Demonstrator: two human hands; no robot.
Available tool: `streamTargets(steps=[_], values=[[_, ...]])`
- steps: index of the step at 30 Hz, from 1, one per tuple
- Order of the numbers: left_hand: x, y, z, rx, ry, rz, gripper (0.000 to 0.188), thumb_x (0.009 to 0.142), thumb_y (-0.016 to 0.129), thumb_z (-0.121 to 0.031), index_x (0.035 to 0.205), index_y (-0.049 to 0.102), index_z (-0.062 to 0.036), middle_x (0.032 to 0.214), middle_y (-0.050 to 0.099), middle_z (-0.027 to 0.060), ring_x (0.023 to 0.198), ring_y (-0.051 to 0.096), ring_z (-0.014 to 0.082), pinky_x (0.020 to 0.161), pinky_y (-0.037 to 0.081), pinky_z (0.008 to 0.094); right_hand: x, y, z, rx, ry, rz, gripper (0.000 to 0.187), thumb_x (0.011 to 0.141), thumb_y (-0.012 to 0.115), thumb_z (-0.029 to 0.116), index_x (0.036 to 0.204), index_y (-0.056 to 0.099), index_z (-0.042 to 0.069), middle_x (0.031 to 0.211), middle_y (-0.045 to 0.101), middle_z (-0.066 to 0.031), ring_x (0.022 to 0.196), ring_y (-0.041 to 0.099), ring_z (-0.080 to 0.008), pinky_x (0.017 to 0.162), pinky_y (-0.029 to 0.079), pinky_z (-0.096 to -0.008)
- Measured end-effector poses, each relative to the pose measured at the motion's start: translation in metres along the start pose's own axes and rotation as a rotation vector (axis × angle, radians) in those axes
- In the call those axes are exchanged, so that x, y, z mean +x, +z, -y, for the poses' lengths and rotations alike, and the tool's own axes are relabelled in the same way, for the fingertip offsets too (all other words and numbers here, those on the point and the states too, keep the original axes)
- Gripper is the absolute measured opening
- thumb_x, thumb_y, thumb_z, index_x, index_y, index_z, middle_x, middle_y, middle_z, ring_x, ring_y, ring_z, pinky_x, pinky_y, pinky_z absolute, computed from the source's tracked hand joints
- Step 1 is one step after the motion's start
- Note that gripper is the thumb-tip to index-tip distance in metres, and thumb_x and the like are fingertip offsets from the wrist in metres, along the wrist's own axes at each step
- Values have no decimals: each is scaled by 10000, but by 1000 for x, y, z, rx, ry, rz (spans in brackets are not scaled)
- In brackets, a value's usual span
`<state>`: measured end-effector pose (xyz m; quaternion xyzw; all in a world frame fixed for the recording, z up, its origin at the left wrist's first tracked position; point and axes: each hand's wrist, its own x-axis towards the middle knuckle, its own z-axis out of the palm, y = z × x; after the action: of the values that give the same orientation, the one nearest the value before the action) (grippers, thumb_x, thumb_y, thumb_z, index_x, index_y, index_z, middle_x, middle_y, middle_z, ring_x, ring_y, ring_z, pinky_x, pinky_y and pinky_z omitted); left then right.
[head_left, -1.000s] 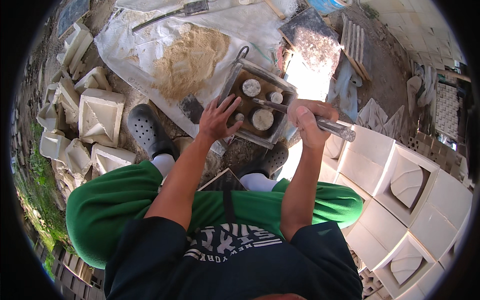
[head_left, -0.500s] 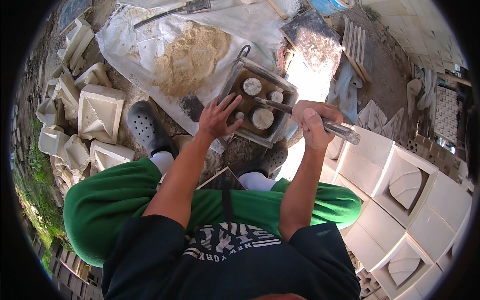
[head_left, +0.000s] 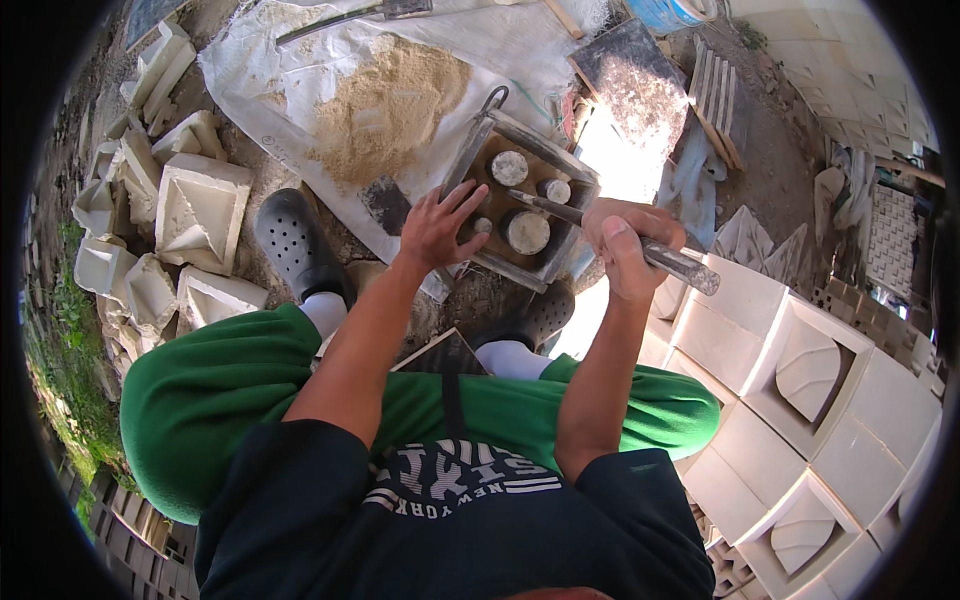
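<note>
A square, worn metal mould (head_left: 560, 160) stands on the ground between my feet, with a bent loop handle at its far-left corner. Several round pegs rise inside it, among them a large grey-white one (head_left: 527, 232), and brown sandy material lies around them. My left hand (head_left: 440, 225) rests at the mould's left rim, fingers spread, holding nothing. In my right hand (head_left: 630, 243), a long metal bar (head_left: 680, 266) is gripped from above. The bar slants across the mould's right rim, its narrow dark tip among the pegs and its thick end sticking out to the right.
Beyond the mould, a sand pile (head_left: 385, 110) lies on a white sheet (head_left: 250, 80) with a long-handled tool. Pale cast blocks (head_left: 203, 212) are heaped at left. Finished blocks (head_left: 770, 330) stand stacked at right. A dusty board (head_left: 630, 80) lies at the far right.
The whole view has shifted slightly. Both hands keep almost the same places, and the bar's tip stays among the pegs.
</note>
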<state>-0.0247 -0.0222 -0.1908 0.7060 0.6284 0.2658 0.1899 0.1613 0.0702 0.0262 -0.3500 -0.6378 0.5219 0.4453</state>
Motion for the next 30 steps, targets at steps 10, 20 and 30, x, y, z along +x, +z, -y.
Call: streamTargets(steps=[10, 20, 30], values=[[0, 1, -2, 26, -7, 23, 737, 806, 698, -474, 1463, 449, -252, 1419, 519, 41, 1063, 592, 389, 930, 512, 478, -1, -4, -27, -27, 90, -92, 301, 843, 577, 66, 572, 488, -29, 520, 448, -59, 474, 418, -161, 457, 319, -321], [5, 2, -4, 13, 22, -13, 730, 798, 705, -464, 1451, 463, -247, 1400, 534, 46, 1016, 605, 382, 896, 525, 480, -13, -15, -55, -38, 25, -149, 289, 848, 551, 45, 575, 494, -28, 525, 442, -53, 482, 400, -154, 457, 313, -312], [2, 2, 1, 6, 5, 0, 738, 800, 703, -471, 1458, 451, -252, 1417, 518, 47, 1026, 598, 391, 898, 524, 485, 5, -9, 8, 38, -129, 62, 331, 846, 532, 54, 536, 431, -1, 485, 427, -71, 418, 380, -182, 441, 329, -343]])
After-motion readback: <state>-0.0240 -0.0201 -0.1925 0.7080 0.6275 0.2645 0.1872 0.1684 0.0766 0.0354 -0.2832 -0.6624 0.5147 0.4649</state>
